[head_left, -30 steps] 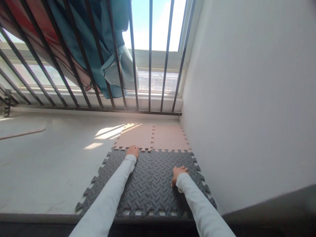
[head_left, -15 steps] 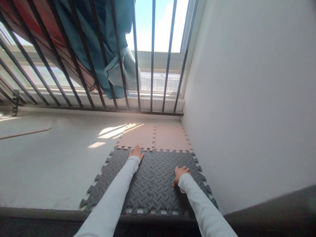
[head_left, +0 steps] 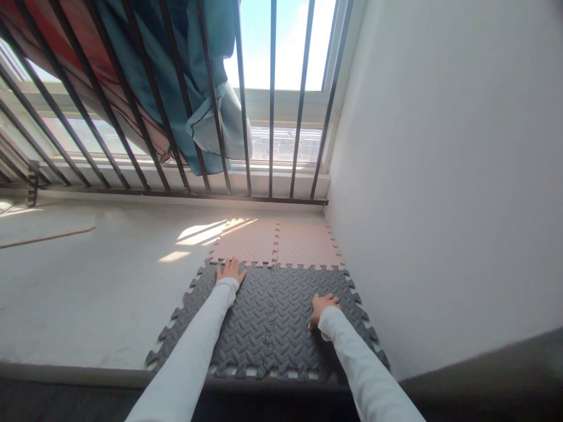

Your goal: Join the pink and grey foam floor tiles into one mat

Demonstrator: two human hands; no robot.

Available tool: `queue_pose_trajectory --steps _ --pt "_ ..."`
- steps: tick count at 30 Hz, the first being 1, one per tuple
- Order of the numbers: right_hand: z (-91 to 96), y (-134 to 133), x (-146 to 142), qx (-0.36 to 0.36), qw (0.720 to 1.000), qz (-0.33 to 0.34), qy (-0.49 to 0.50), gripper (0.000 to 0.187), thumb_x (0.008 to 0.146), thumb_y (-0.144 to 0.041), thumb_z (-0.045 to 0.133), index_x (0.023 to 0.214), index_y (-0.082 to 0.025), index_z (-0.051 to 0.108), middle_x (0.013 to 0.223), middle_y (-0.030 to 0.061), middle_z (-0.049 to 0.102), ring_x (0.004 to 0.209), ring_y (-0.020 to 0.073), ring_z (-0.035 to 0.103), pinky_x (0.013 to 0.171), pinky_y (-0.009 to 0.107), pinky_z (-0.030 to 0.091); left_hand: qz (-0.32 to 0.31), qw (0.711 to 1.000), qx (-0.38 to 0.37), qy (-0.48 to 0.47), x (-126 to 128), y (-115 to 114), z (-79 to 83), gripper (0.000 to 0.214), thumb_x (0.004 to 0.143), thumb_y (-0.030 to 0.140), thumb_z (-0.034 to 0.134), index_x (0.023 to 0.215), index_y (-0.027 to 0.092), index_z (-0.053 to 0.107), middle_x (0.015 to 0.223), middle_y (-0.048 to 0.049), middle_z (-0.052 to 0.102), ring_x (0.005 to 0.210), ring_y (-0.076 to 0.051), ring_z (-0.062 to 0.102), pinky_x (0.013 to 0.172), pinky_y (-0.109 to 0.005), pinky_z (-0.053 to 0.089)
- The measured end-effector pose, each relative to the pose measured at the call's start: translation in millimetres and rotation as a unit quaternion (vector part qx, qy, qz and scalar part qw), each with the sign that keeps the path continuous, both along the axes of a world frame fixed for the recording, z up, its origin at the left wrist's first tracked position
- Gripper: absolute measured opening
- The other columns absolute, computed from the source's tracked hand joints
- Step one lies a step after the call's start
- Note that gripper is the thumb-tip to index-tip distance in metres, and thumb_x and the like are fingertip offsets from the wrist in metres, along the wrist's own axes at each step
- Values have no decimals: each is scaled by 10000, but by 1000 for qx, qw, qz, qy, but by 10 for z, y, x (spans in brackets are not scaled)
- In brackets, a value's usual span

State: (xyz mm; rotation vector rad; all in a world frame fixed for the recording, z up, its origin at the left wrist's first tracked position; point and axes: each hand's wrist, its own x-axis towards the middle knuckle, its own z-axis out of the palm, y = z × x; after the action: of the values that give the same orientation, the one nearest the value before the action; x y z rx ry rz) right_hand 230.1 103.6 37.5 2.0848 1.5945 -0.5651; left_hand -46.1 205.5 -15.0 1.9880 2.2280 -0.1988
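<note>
My left hand (head_left: 231,271) lies with fingers spread near the far edge of the left dark grey foam mat tile (head_left: 244,316), close to the seam with a pink foam mat tile (head_left: 246,243). On the right dark grey tile (head_left: 290,328) rests my right hand (head_left: 323,309), its fingers apart and pointing forward and to the right. Neither hand holds anything. A second pink tile (head_left: 303,243) lies beside the first, behind the grey pair. The tiles have jigsaw edges, and their seams meet.
White wall (head_left: 448,176) runs along the right side. Dark railing bars (head_left: 271,117) stand at the back, with blue and red cloth (head_left: 176,76) hanging behind them before the window. A thin stick (head_left: 48,237) lies on the pale floor (head_left: 88,299) at left.
My left hand has slid a little to the left along the far edge of the grey tile. My right hand has stayed nearly in place.
</note>
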Motion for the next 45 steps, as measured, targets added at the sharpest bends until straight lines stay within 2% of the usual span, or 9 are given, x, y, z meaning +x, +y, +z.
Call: queue_pose_trajectory --steps 6,10,12,18,26,34,38,41,45 --pt "0 1 0 0 1000 -9 -3 1142 378 -391 804 1347 -150 250 1355 289 230 1223 427 246 847 522 358 -58 997 39 15 -59 34 106 537 802 487 315 1267 233 402 1388 -66 341 1252 -214 303 1017 -413 240" --pt "-1 -1 0 2 1000 -3 -6 1139 379 -406 802 1346 -163 252 1360 284 228 1225 430 241 836 530 360 67 995 79 -1 -174 88 136 420 820 392 336 1174 229 492 1333 -80 405 1184 -218 376 934 -409 337" --pt "-8 3 0 3 1000 -2 -6 1134 389 -398 801 1348 -162 245 1360 288 225 1224 431 241 837 532 356 97 992 78 -11 -221 103 129 391 821 357 347 1155 232 508 1315 -75 417 1177 -218 374 911 -384 361" --pt "-26 23 -12 5 1000 -14 -16 1103 369 -368 806 1325 -161 297 1342 291 255 1203 434 280 795 534 377 69 994 87 -12 -240 90 83 374 819 314 364 1168 311 496 1263 -52 442 1162 -214 360 906 -380 353" --pt "33 13 -23 -1 1000 -16 -21 1105 381 -377 809 1330 -147 290 1339 293 259 1204 424 285 806 491 394 55 994 94 1 -234 58 37 376 813 300 354 1150 278 521 1184 -96 470 1110 -237 387 864 -398 368" --pt "54 15 -32 -16 1000 -8 -17 1105 394 -362 810 1332 -123 278 1341 309 240 1209 438 266 845 507 367 27 996 89 -3 -241 -54 -9 443 825 315 318 1251 235 412 1319 -94 411 1198 -211 341 966 -415 302" --pt "56 5 -33 -2 1000 -5 -15 1031 426 -340 797 1314 -137 314 1332 289 278 1207 438 275 824 525 379 62 993 95 15 -281 -87 22 455 823 424 301 1235 287 437 1420 -58 265 1286 -252 210 1025 -498 177" --pt "51 3 -29 -2 1000 -8 -12 1010 416 -338 800 1294 -134 345 1327 295 282 1206 439 277 821 520 384 82 996 44 6 -382 -72 101 455 821 481 252 1224 369 431 1436 -26 232 1320 -261 118 1022 -549 113" --pt "6 19 -14 6 1000 -14 -3 1005 385 -333 807 1266 -108 378 1324 313 268 1207 453 262 819 530 385 25 999 -26 8 -561 -11 253 469 819 500 206 1263 427 336 1424 -14 267 1322 -255 115 994 -615 63"
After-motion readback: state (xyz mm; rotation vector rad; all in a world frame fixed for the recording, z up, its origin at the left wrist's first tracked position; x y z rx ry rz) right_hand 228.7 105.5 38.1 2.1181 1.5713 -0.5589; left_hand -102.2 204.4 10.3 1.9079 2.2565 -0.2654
